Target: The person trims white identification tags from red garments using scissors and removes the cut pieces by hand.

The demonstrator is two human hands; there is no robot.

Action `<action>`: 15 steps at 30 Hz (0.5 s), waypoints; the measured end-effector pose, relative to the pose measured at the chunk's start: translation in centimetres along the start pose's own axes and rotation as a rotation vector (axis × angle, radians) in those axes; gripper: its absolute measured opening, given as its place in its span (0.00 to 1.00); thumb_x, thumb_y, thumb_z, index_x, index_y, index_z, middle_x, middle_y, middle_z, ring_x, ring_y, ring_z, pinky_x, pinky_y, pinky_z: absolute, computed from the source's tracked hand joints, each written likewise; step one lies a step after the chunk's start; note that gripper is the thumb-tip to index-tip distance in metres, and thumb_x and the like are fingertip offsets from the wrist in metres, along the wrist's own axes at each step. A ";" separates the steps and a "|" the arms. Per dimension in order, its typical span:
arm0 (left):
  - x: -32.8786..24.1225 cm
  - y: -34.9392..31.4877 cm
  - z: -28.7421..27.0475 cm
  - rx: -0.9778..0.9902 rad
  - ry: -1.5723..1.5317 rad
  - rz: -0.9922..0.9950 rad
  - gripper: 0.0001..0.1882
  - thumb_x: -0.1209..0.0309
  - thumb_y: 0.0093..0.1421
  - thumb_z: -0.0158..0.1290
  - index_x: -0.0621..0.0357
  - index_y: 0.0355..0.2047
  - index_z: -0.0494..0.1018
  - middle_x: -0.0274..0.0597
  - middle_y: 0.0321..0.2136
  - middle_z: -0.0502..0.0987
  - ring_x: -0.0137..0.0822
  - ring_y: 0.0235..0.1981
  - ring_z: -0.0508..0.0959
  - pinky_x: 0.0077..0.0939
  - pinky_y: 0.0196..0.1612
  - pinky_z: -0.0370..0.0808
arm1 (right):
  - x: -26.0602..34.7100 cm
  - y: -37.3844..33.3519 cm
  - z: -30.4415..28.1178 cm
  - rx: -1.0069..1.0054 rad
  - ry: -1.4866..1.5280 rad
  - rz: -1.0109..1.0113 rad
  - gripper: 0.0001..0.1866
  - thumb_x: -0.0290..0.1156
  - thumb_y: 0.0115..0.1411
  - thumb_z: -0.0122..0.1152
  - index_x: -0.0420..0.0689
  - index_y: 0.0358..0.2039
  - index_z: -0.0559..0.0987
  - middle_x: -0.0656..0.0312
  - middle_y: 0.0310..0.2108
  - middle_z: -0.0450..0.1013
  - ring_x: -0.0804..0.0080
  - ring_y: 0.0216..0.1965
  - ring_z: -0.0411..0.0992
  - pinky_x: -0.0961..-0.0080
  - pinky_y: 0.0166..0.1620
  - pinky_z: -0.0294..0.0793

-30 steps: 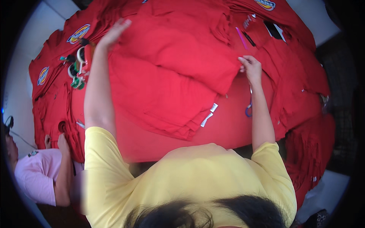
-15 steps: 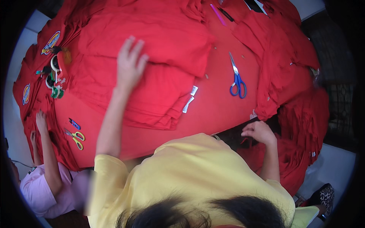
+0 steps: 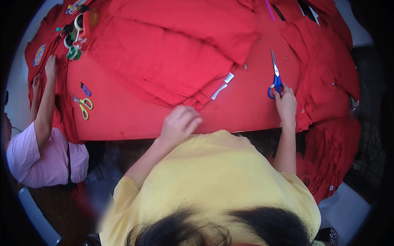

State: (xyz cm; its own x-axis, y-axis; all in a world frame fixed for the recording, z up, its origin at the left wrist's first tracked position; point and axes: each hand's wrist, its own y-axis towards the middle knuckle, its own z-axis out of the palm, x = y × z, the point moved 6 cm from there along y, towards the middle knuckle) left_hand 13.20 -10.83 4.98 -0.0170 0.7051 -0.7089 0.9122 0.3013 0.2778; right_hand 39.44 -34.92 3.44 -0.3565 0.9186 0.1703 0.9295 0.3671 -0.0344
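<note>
head view: straight ahead of me, from eleven to one o'clock, a pile [image 3: 164,61] of red cloth lies spread in uneven layers on the red tabletop [image 3: 250,112]. two white tags [image 3: 224,87] stick out at its own four o'clock corner. my left fingers [image 3: 188,117] are bent and blurred near the pile's close edge; i see nothing in them, and cannot tell whether the tips are together or apart. my right fingers [image 3: 289,91], at three o'clock, are at the handles of the blue scissors [image 3: 276,74], thumb and forefinger touching them; i cannot tell whether they are clamped on yet. the scissors lie on the tabletop at two o'clock, blades together and pointing to twelve.

as for progress, i judge the pile to be laid down, though not squared up, since its layers sit askew. the scissors seem not yet lifted, so whatever part they have looks unstarted. more red cloth [image 3: 322,78] lies heaped toward two o'clock, apparently left for later or set aside; i cannot tell which.

at nine o'clock lie yellow scissors [image 3: 85,107], at ten tape rolls [image 3: 76,37]. a co-worker [image 3: 45,158] sits toward eight, hands at other cloth.
</note>
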 end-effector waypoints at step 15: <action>3.1 5.1 -4.4 -0.219 0.513 -0.326 0.15 0.64 0.59 0.51 0.63 0.21 0.69 0.47 0.19 0.71 0.48 0.22 0.73 0.39 0.25 0.69 | 1.7 -0.5 0.1 0.455 1.153 -0.112 0.23 0.21 0.57 0.48 0.36 0.55 0.64 0.52 0.35 0.74 0.70 0.36 0.75 0.77 0.42 0.74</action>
State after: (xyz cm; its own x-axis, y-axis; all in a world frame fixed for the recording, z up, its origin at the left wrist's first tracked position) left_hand 16.02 -4.22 7.05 -0.5224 0.7563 -0.3939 0.7235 0.6376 0.2646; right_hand 38.42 -33.55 3.60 0.0725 0.2999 0.9512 0.7004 0.6637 -0.2626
